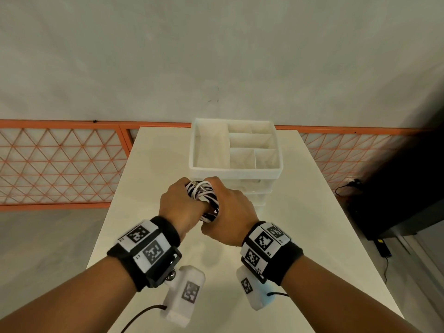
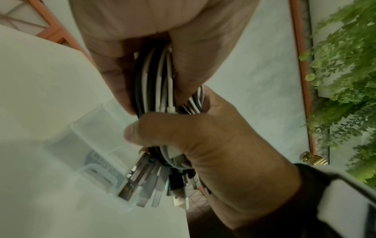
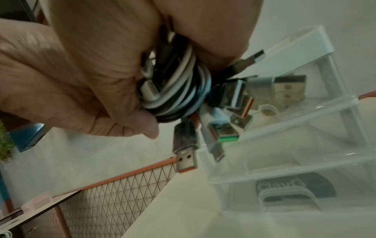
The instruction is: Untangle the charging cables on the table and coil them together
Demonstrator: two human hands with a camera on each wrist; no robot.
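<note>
A coil of black and white charging cables (image 1: 204, 198) hangs above the middle of the white table (image 1: 149, 164), held between both hands. My left hand (image 1: 179, 200) grips its left side and my right hand (image 1: 230, 210) wraps its right side. In the left wrist view the left hand (image 2: 142, 40) clamps the looped strands (image 2: 158, 83), and the right hand (image 2: 203, 145) closes round them lower down. Several USB plugs (image 2: 152, 182) stick out below. In the right wrist view the right hand (image 3: 91, 80) curls round the coil (image 3: 179, 90), with the plugs (image 3: 185, 149) fanning out.
A translucent white drawer unit (image 1: 234, 168) with a divided top tray stands just beyond the hands, also seen close to the plugs as the drawer unit (image 3: 305, 145). An orange lattice fence (image 1: 60, 164) runs behind the table. A dark cabinet (image 1: 396, 188) stands at the right.
</note>
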